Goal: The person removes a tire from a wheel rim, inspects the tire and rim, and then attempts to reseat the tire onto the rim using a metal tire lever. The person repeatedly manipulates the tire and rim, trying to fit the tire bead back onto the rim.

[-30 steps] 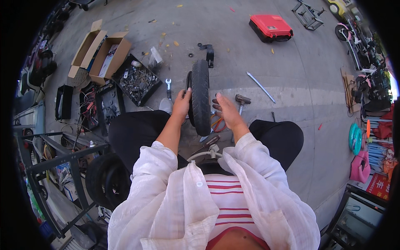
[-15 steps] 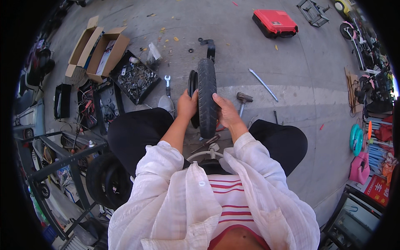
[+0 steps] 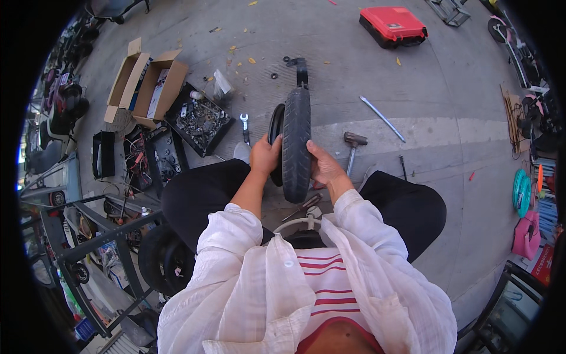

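Note:
Upright between my knees stands a narrow black tyre [image 3: 297, 147], its tread facing me. A thin black wheel rim [image 3: 275, 121] stands close along its left side. My left hand [image 3: 265, 155] is closed at the rim's near edge, beside the tyre; some of its fingers are hidden. My right hand [image 3: 325, 164] grips the tyre's right side, thumb on the tread and the other fingers mostly out of sight. Just beyond the tyre, a black bracket-like part [image 3: 301, 72] lies on the ground.
A hammer [image 3: 352, 150] and a metal bar [image 3: 382, 119] lie to the right. To the left are a wrench [image 3: 244, 126], a black tray of small metal parts [image 3: 200, 121] and an open carton [image 3: 161, 88]. Farther off sits a red case [image 3: 394, 28]. A metal frame [image 3: 97, 242] stands at left.
The view has shifted slightly, so the surroundings sit a little right and lower, with the carton and hammer. Both hands keep their hold on the rim and tyre.

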`<act>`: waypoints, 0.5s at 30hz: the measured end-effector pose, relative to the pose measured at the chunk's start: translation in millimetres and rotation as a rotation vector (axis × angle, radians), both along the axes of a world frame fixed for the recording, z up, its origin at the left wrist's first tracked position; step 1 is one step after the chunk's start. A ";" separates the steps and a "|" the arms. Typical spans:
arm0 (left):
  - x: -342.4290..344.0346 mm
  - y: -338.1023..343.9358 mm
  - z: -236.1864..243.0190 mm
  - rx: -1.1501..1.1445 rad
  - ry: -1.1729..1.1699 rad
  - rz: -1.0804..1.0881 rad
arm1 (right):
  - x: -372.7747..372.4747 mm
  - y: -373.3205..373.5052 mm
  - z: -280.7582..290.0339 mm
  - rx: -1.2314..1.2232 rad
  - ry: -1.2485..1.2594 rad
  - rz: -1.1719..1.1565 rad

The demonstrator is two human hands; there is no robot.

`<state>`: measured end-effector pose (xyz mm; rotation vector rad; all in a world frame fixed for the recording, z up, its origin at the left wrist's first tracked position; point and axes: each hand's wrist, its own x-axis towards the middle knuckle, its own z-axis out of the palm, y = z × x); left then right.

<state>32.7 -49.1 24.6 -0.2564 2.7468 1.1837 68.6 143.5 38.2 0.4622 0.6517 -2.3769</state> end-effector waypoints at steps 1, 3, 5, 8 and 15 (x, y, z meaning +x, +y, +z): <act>-0.1 -0.1 0.3 0.021 0.001 0.003 | 0.0 0.4 -1.6 -0.002 0.000 0.009; -0.3 -0.7 0.2 0.030 0.004 0.001 | 0.1 1.1 -3.4 -0.035 0.004 0.017; -0.8 -0.9 -1.0 0.005 0.008 -0.010 | -0.9 0.5 -4.0 -0.050 0.002 0.010; -1.6 0.2 -3.5 0.000 0.007 -0.023 | -3.0 1.3 -8.5 -0.097 -0.033 0.010; -4.3 5.5 -11.9 0.088 0.003 -0.021 | -12.8 7.3 -19.0 -0.173 -0.146 0.008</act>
